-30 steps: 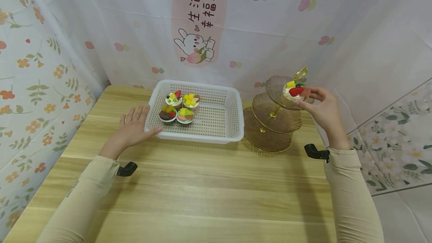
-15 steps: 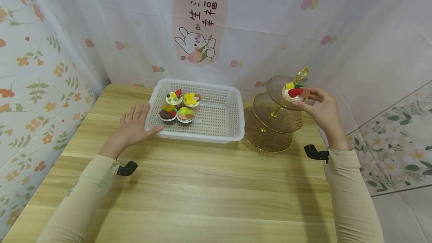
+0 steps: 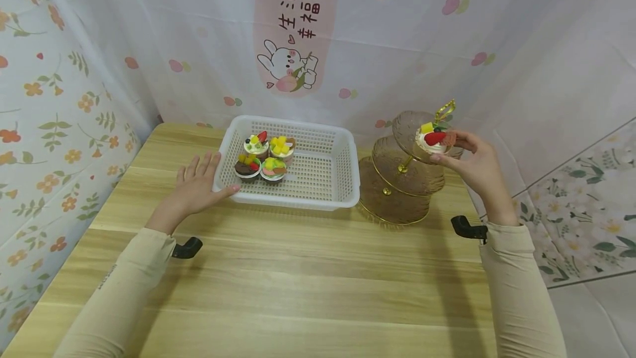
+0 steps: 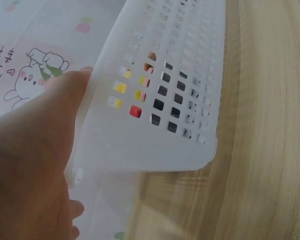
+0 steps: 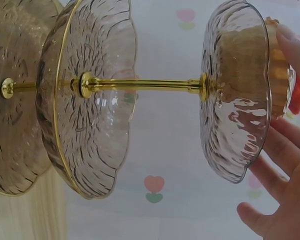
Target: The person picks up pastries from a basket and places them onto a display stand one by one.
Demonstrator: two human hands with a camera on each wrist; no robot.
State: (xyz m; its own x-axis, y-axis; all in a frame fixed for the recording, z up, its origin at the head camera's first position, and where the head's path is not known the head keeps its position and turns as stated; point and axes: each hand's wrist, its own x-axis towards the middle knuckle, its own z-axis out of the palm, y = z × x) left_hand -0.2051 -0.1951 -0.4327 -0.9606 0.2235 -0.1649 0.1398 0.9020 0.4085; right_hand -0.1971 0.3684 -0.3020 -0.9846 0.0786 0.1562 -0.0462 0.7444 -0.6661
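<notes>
My right hand (image 3: 474, 162) pinches a cupcake (image 3: 428, 141) topped with cream, a strawberry and a yellow cube. It sits within the top tier of a three-tier amber glass cake stand (image 3: 408, 175); in the right wrist view, the cupcake's brown cup (image 5: 279, 75) shows through the tier's rim, with the thumb on one side and fingers on the other. At the left, my left hand (image 3: 197, 185) rests with spread, straight fingers on the corner of a white plastic basket (image 3: 343, 181). The left wrist view shows its thumb (image 4: 80, 77) along the basket's rim.
Several cupcakes (image 3: 273, 170) with fruit toppings cluster at the left end of the basket. A gold handle (image 3: 445, 108) rises from the stand's top tier. Behind the wooden table (image 3: 308, 280) hangs a printed white curtain (image 3: 387, 43).
The right hand and cupcake have shifted very slightly over the stand's top tier, and the right wrist has edged a little to the right. The left hand and basket stay put.
</notes>
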